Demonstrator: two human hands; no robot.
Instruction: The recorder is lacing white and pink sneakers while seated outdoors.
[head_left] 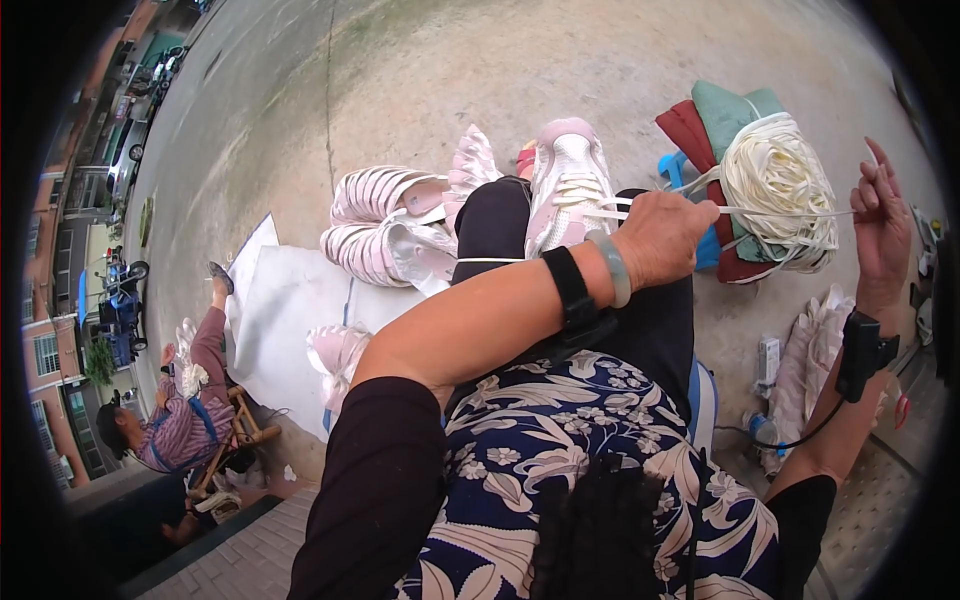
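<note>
The left hand (655,238) is closed, clamped on a white lace (740,211) drawn out taut to its right. The lace reaches the right hand (882,215), which seems to pinch it by the thumb; some fingers stand apart. Just left of the left hand is the shoe (570,150), upright on the lap, with loops of lace coming out toward the grip.

The lacing looks partly done: several rows cross the shoe, while the loops and long free length suggest more remains. Between the hands, slightly beyond the taut lace, a bundle (785,165) of laces rests on folded cloth (722,112). Farther left of the grip, shoes (385,205) lie nested; I cannot tell whether these are laced.

The left forearm hides the shoe's near end. The left fingertips are out of sight, and the lace's tip is lost at the right hand.
</note>
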